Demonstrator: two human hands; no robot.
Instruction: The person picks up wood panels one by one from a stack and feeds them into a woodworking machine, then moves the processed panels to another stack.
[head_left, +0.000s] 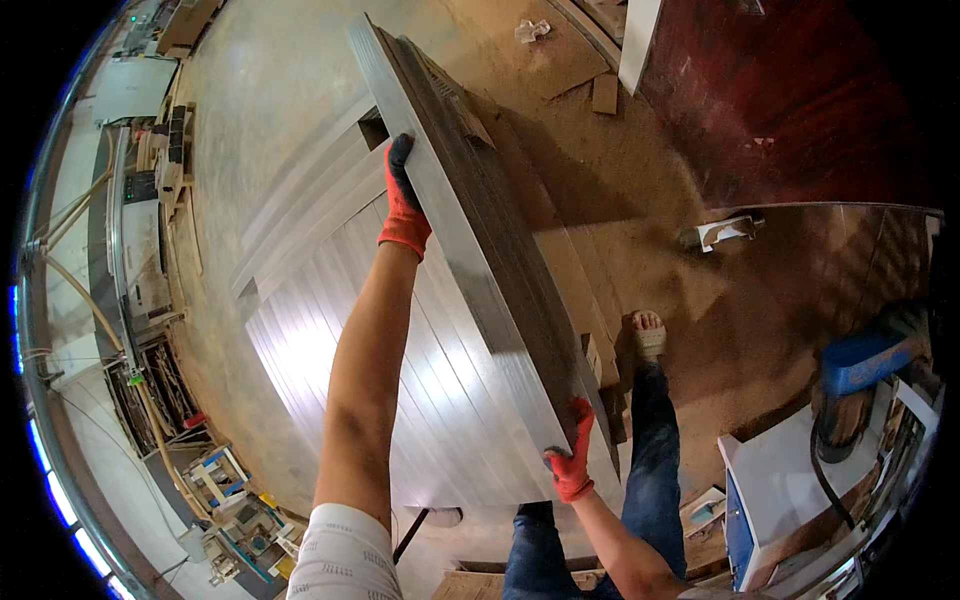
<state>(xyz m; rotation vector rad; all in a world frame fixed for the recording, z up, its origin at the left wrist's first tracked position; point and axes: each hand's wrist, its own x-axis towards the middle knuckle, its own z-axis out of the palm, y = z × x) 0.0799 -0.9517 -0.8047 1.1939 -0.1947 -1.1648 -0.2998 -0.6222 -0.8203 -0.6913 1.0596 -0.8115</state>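
Note:
A long grey wood-grain panel slants from the far middle down to the near right, its narrow edge turned up toward me. My left hand, in a red glove with a dark coating, grips the panel's left side towards its far end; some of its fingers are hidden. At the near corner, my right hand, gloved the same way, is closed round the edge. Left of the panel, and partly under my left forearm, lies a broad grey grooved surface with light shining off it. Dark brown layered edges show along the panel's right side.
My sandalled foot stands on the dusty floor right of the panel. A dark red board is at the far right. A white cabinet with a blue machine part stands at the near right. Timber and tools line the left wall.

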